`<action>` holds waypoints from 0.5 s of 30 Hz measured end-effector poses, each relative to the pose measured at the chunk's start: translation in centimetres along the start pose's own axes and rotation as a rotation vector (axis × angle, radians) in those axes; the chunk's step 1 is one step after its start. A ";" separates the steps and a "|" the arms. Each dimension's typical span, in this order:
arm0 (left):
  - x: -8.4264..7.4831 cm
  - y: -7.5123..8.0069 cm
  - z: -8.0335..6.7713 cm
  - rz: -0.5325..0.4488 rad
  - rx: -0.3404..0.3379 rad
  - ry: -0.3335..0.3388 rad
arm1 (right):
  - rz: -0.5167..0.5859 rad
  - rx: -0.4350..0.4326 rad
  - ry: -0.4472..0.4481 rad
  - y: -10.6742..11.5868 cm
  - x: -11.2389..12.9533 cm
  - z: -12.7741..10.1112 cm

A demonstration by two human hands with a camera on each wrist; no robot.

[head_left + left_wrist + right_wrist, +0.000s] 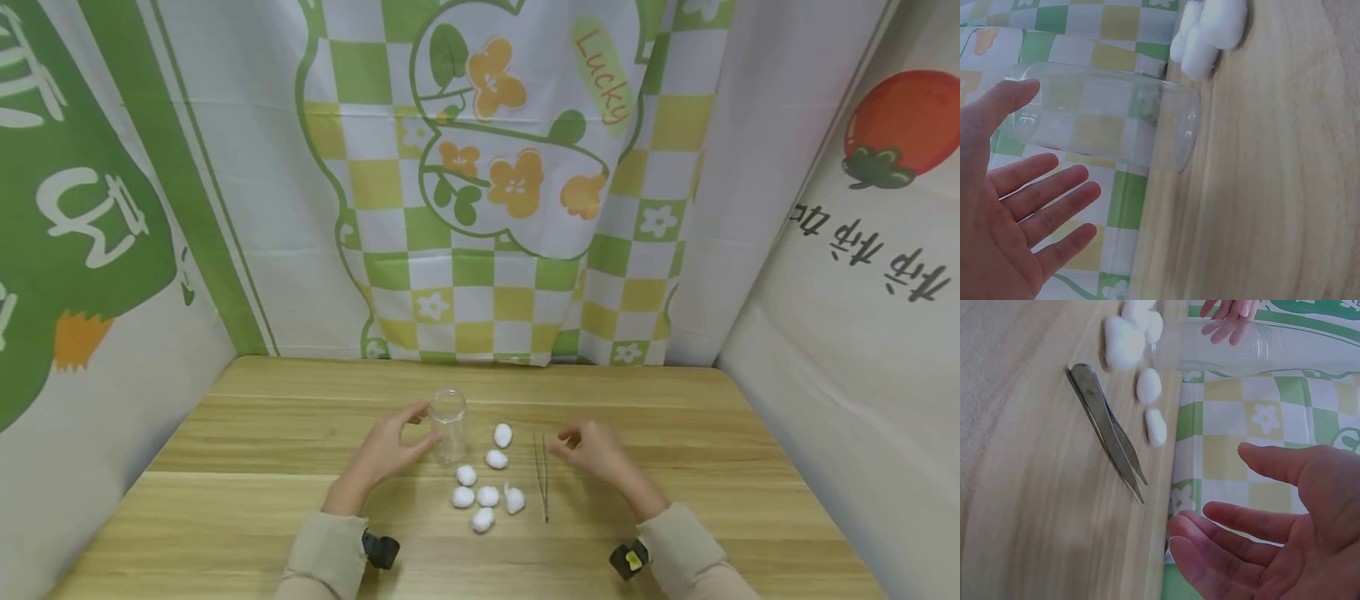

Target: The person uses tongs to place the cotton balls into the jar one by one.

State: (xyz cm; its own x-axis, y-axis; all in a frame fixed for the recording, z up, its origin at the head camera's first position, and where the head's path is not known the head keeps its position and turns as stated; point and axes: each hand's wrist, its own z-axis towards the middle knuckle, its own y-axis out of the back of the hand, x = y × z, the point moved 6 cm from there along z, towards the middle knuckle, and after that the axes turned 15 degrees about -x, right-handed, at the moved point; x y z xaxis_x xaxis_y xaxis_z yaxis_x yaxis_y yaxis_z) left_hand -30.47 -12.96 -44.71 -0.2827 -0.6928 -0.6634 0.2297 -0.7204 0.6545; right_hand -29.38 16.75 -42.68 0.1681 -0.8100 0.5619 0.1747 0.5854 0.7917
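- I count 7 cotton balls on the table: 2 up nr the jar, 5 in a loose bunch below.
- 1 clear jar, upright, no lid.
- 1 pr metal tweezers, lying flat.
- 2 hands in view: 1 left hand, 1 right hand.
- 2 wrist cams, one per arm.

Cotton balls cut off at the left-wrist frame's top; left hand cropped at its left edge.
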 end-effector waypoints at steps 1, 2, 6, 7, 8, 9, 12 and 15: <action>0.0 -0.1 0.0 -0.010 -0.001 -0.003 | 0.016 0.012 -0.002 -0.1 0.0 -0.1; 0.1 -0.3 0.0 -0.022 -0.001 -0.004 | 0.030 0.022 -0.011 -0.3 -0.1 -0.1; 0.3 -0.7 0.0 -0.070 -0.010 0.005 | 0.079 0.044 -0.033 -0.9 -0.4 -0.4; 0.4 -0.8 0.0 -0.080 -0.012 0.008 | 0.096 0.052 -0.036 -1.1 -0.4 -0.5; 0.4 -0.9 0.0 -0.088 -0.013 0.010 | 0.116 0.060 -0.050 -1.3 -0.6 -0.6; 0.5 -1.0 0.0 -0.096 -0.015 0.013 | 0.141 0.071 -0.057 -1.5 -0.6 -0.7; 0.6 -1.2 0.0 -0.122 -0.014 0.019 | 0.227 0.130 -0.113 -2.1 -1.0 -1.0; 0.7 -1.4 0.0 -0.151 -0.015 0.034 | 0.300 0.192 -0.196 -2.8 -1.4 -1.3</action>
State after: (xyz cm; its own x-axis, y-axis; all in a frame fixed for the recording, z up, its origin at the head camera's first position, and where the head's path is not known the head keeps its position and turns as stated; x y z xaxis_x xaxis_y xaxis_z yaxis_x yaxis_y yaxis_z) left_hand -31.04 -12.43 -46.12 -0.2835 -0.5767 -0.7662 0.2008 -0.8170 0.5406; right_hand -28.85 16.33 -45.96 -0.0078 -0.6063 0.7952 -0.0417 0.7947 0.6055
